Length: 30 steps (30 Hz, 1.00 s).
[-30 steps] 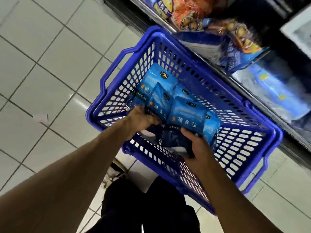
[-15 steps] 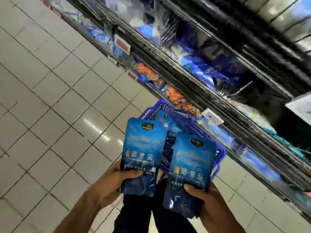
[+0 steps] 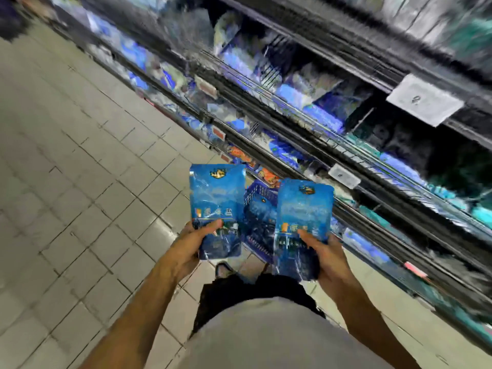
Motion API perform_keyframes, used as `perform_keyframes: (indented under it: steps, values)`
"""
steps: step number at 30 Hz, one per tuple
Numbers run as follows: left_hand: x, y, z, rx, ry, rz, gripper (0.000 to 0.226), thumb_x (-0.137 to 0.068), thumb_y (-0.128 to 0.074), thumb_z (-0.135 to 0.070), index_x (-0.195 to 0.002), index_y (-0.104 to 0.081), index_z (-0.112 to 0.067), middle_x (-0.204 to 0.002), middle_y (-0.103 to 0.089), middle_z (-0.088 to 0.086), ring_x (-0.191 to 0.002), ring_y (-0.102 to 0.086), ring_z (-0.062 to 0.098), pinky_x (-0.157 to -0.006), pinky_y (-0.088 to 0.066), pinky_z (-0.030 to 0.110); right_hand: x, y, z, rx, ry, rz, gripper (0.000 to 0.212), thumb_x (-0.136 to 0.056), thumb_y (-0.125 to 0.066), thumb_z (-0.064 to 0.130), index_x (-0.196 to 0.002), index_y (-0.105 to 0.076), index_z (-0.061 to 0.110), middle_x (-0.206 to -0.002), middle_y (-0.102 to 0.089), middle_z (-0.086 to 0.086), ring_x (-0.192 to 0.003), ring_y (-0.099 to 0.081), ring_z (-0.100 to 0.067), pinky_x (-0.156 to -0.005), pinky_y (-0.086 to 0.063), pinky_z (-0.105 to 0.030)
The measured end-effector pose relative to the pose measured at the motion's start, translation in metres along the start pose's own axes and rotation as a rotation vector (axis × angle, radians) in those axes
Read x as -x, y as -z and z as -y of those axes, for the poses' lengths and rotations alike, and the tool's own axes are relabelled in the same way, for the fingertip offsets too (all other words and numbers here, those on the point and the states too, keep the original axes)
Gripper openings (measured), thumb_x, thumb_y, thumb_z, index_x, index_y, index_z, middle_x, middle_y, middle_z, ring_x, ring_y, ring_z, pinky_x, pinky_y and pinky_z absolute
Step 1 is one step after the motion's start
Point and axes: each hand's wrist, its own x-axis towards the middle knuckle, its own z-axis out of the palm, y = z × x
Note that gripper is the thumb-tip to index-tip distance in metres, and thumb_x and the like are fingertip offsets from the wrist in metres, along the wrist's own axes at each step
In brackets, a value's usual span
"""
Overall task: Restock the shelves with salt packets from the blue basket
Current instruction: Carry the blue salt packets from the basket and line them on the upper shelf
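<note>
The left hand (image 3: 190, 245) gripped 1 blue salt packet (image 3: 216, 209) by its lower part, thumb curled across the front, and the right hand (image 3: 328, 258) gripped a 2nd salt packet (image 3: 302, 225) the same way, both upright and apart. Between and below them sat the blue basket (image 3: 259, 209) on the tiled floor (image 3: 80, 182), just beside the blurred shelves (image 3: 319, 129).

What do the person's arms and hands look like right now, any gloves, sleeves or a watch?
Both forearms are bare up to the frame edge: no sleeves show. The left hand and right hand wear no gloves, and no watch, ring or wristband is visible. Motion blur hides finer detail.
</note>
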Motion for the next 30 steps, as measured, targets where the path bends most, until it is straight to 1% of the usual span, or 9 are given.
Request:
perform_keyframes:
  steps: [4, 7, 10, 16, 21, 24, 25, 27, 30]
  values:
    - [0.025, -0.02, -0.01, -0.012, -0.028, 0.05, 0.034, -0.082, -0.072, -0.019, -0.115, -0.071, -0.014, -0.107, -0.077, 0.011, -0.085, -0.076, 0.026, -0.076, -0.064, 0.047, 0.017, 0.013, 0.02, 0.001, 0.103, 0.003, 0.048, -0.056, -0.087, 0.047, -0.1, -0.08, 0.028, -0.105, -0.079, -0.008, -0.098, -0.074, -0.032, -0.094, -0.056, -0.057]
    - [0.03, -0.033, -0.012, -0.08, -0.033, 0.132, 0.034, -0.075, -0.074, -0.015, -0.109, -0.074, -0.014, -0.102, -0.079, 0.009, -0.082, -0.077, 0.022, -0.063, -0.063, 0.036, 0.025, 0.026, 0.022, -0.062, 0.149, -0.028, 0.054, -0.054, -0.09, 0.048, -0.102, -0.079, 0.026, -0.109, -0.078, -0.007, -0.103, -0.073, -0.031, -0.097, -0.053, -0.061]
    - [0.029, -0.05, -0.013, -0.176, -0.031, 0.195, 0.044, -0.071, -0.074, -0.006, -0.116, -0.069, -0.009, -0.104, -0.078, 0.011, -0.086, -0.077, 0.023, -0.066, -0.062, 0.035, 0.036, 0.041, 0.019, -0.12, 0.191, -0.073, 0.052, -0.058, -0.088, 0.042, -0.106, -0.077, 0.023, -0.11, -0.078, -0.005, -0.107, -0.072, -0.029, -0.1, -0.052, -0.058]
    - [0.013, -0.102, -0.018, -0.401, -0.059, 0.265, 0.042, -0.082, -0.08, -0.024, -0.12, -0.07, -0.01, -0.11, -0.077, 0.013, -0.101, -0.074, 0.034, -0.091, -0.058, 0.051, 0.07, 0.065, -0.003, -0.248, 0.258, -0.247, 0.065, -0.065, -0.088, 0.032, -0.122, -0.068, 0.008, -0.108, -0.078, -0.012, -0.101, -0.074, -0.034, -0.093, -0.057, -0.054]
    - [0.001, -0.141, -0.017, -0.663, -0.051, 0.496, 0.059, -0.065, -0.086, -0.038, -0.118, -0.07, -0.02, -0.108, -0.079, 0.002, -0.099, -0.076, 0.021, -0.089, -0.06, 0.041, 0.115, 0.077, -0.049, -0.481, 0.328, -0.476, 0.047, -0.072, -0.086, 0.026, -0.115, -0.073, 0.012, -0.107, -0.077, -0.014, -0.096, -0.075, -0.036, -0.077, -0.063, -0.045]
    - [0.002, -0.165, 0.0, -0.79, -0.013, 0.618, 0.051, -0.057, -0.088, -0.044, -0.104, -0.072, -0.03, -0.099, -0.08, -0.009, -0.086, -0.076, 0.006, -0.072, -0.061, 0.027, 0.151, 0.083, -0.083, -0.629, 0.371, -0.63, 0.041, -0.073, -0.086, 0.024, -0.111, -0.075, 0.015, -0.105, -0.078, -0.014, -0.093, -0.076, -0.035, -0.069, -0.062, -0.039]
    - [0.005, -0.173, 0.008, -0.84, 0.0, 0.662, 0.051, -0.056, -0.088, -0.045, -0.103, -0.072, -0.032, -0.1, -0.079, -0.011, -0.088, -0.075, 0.004, -0.076, -0.06, 0.027, 0.164, 0.084, -0.095, -0.675, 0.382, -0.687, 0.041, -0.071, -0.087, 0.025, -0.11, -0.075, 0.015, -0.104, -0.078, -0.014, -0.092, -0.076, -0.034, -0.067, -0.062, -0.038]
    - [0.014, -0.192, 0.026, -0.946, 0.032, 0.723, 0.059, -0.057, -0.09, -0.047, -0.11, -0.073, -0.029, -0.109, -0.078, -0.007, -0.101, -0.074, 0.014, -0.095, -0.057, 0.041, 0.188, 0.086, -0.117, -0.764, 0.399, -0.802, 0.044, -0.069, -0.087, 0.026, -0.11, -0.074, 0.014, -0.103, -0.078, -0.014, -0.091, -0.076, -0.034, -0.066, -0.062, -0.038]
    - [0.036, -0.221, 0.059, -1.062, 0.077, 0.854, 0.077, -0.053, -0.09, -0.054, -0.121, -0.07, -0.025, -0.116, -0.076, -0.001, -0.111, -0.07, 0.024, -0.103, -0.052, 0.052, 0.224, 0.092, -0.147, -0.885, 0.421, -0.929, 0.044, -0.071, -0.086, 0.025, -0.11, -0.073, 0.011, -0.101, -0.078, -0.014, -0.087, -0.077, -0.033, -0.062, -0.061, -0.035]
